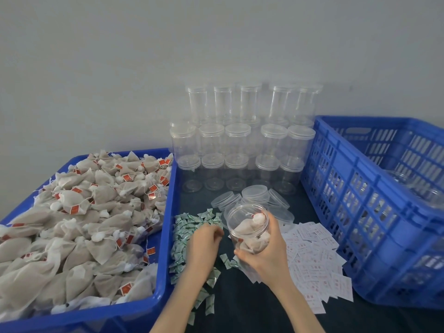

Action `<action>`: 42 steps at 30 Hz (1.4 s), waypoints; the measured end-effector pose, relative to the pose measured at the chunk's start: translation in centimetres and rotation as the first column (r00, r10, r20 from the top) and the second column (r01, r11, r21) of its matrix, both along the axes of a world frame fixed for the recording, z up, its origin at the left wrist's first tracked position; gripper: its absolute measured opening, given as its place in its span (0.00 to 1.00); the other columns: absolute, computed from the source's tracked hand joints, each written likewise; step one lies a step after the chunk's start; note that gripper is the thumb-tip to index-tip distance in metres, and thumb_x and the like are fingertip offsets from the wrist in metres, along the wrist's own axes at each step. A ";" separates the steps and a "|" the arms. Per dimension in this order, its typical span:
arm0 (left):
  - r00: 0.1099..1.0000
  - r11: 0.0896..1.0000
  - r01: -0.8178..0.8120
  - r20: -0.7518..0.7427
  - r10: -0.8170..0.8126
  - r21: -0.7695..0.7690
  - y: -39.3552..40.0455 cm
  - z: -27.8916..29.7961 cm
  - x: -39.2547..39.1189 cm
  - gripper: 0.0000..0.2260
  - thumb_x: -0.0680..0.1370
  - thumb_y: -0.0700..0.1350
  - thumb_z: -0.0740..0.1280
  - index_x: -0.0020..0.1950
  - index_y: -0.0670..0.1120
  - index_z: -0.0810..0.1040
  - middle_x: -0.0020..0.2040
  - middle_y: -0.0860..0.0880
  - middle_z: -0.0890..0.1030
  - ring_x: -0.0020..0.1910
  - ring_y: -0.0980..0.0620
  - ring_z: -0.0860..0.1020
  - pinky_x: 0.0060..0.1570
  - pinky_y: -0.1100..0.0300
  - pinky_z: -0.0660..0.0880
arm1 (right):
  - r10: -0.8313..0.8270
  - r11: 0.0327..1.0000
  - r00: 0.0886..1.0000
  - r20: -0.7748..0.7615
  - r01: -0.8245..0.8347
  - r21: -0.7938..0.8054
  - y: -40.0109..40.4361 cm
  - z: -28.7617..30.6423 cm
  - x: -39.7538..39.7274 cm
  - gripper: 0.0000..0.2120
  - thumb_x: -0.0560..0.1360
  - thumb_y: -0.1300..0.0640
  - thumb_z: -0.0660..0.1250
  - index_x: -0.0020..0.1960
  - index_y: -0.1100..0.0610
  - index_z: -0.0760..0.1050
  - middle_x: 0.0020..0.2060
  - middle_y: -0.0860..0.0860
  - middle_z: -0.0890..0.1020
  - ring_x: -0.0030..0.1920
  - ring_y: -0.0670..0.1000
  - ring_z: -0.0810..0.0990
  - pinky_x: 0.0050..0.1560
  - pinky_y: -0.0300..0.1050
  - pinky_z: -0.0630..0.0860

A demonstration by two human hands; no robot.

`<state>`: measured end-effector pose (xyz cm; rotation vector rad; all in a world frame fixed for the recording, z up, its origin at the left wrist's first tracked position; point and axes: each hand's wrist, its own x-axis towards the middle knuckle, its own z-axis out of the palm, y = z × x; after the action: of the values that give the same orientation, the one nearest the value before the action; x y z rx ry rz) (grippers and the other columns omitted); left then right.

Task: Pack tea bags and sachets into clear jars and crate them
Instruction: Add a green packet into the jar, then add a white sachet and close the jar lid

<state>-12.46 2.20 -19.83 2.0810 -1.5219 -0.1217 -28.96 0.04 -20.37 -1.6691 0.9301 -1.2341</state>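
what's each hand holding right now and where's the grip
The right hand grips the open jar round its lower side. The left hand reaches into the green sachets; any pinch is hidden.

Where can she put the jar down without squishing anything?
Bare dark table shows at the near edge between the green sachets and the white sachets. A smaller patch lies between the stacked empty jars and the loose lids. It is crowded around the held jar and both hands.
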 end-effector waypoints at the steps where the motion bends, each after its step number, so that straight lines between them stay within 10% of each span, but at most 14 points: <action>1: 0.997 0.997 -0.023 -0.077 0.018 -0.068 0.0 0.3 -0.2 0.06 0.77 0.41 0.68 0.51 0.50 0.82 0.47 0.54 0.80 0.44 0.57 0.77 0.43 0.66 0.69 | 0.000 1.000 1.000 0.004 0.000 0.002 0.0 -0.1 -0.1 0.47 0.57 0.60 0.83 0.71 0.49 0.66 0.56 0.32 0.76 0.60 0.39 0.76 0.55 0.27 0.72; 9: 0.913 0.784 -0.184 -0.399 -0.088 -0.593 1.2 7.8 -2.5 0.10 0.73 0.39 0.72 0.43 0.54 0.79 0.40 0.56 0.80 0.41 0.63 0.78 0.42 0.75 0.72 | -0.031 0.995 0.998 0.055 0.026 0.096 0.0 -1.2 0.6 0.42 0.54 0.54 0.79 0.63 0.32 0.67 0.52 0.39 0.81 0.50 0.44 0.83 0.44 0.33 0.79; 15: 0.861 0.949 0.185 -0.423 -0.282 -0.256 0.0 9.5 -4.6 0.08 0.71 0.40 0.75 0.37 0.51 0.81 0.33 0.57 0.81 0.33 0.65 0.77 0.38 0.74 0.71 | -0.047 0.998 0.999 0.027 0.046 0.039 0.0 -1.8 0.2 0.41 0.55 0.61 0.80 0.63 0.37 0.70 0.51 0.45 0.83 0.50 0.49 0.85 0.42 0.40 0.82; 20: 0.923 0.927 0.369 -0.144 -0.357 0.066 -1.1 8.8 -5.5 0.06 0.71 0.43 0.72 0.40 0.54 0.81 0.37 0.58 0.81 0.36 0.64 0.77 0.40 0.73 0.70 | -0.111 0.994 0.994 -0.011 0.112 0.021 0.4 -1.9 -0.7 0.45 0.56 0.58 0.83 0.68 0.43 0.67 0.56 0.42 0.81 0.56 0.46 0.82 0.53 0.44 0.81; 30: 0.895 0.883 0.370 0.144 -0.422 0.287 -2.8 8.3 -5.9 0.12 0.73 0.38 0.67 0.49 0.54 0.84 0.47 0.51 0.84 0.48 0.51 0.81 0.43 0.60 0.73 | -0.160 0.986 0.986 -0.040 0.162 0.041 0.8 -2.8 -1.0 0.48 0.55 0.51 0.82 0.71 0.38 0.64 0.61 0.38 0.78 0.61 0.43 0.79 0.59 0.49 0.80; 36: 0.898 0.900 0.416 0.100 -0.429 0.133 -2.3 8.3 -5.9 0.07 0.75 0.43 0.67 0.47 0.55 0.81 0.45 0.56 0.83 0.48 0.55 0.80 0.44 0.61 0.74 | -0.169 0.984 0.985 0.021 0.168 0.063 0.8 -2.4 -1.2 0.46 0.54 0.50 0.81 0.66 0.31 0.66 0.56 0.39 0.81 0.55 0.42 0.82 0.50 0.37 0.81; 42: 0.900 0.925 0.217 -0.303 -0.313 -0.311 -2.8 7.7 -5.2 0.09 0.75 0.38 0.69 0.43 0.53 0.79 0.37 0.61 0.79 0.39 0.66 0.77 0.41 0.74 0.72 | -0.192 0.981 0.976 0.102 0.189 0.041 0.7 -1.2 -2.8 0.43 0.53 0.51 0.80 0.66 0.38 0.69 0.54 0.41 0.81 0.55 0.45 0.82 0.53 0.45 0.82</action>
<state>-17.62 -0.62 -12.10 1.5323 -1.4994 -0.3465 -31.81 0.71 -21.61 -1.5019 1.0577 -1.4143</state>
